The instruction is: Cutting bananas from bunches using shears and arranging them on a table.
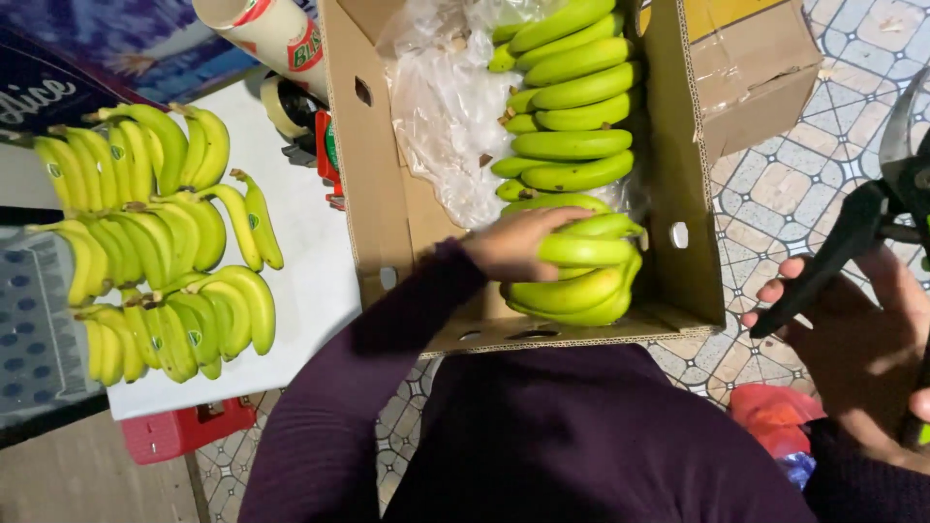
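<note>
My left hand (515, 242) reaches into an open cardboard box (373, 174) and grips a bunch of green bananas (579, 283) at the box's near end. More green banana bunches (573, 107) fill the box behind it, next to crumpled clear plastic (441, 107). My right hand (857, 339) is out to the right over the tiled floor, closed around the black handles of a pair of shears (843, 242). Both arms wear dark purple sleeves.
Several yellow-green banana bunches (155, 242) lie on a white board (300, 261) to the left. A roll of tape and a cardboard tube (271, 34) sit beside the box. A second brown box (756, 68) stands at upper right. A red bag (775, 412) lies on the patterned tile floor.
</note>
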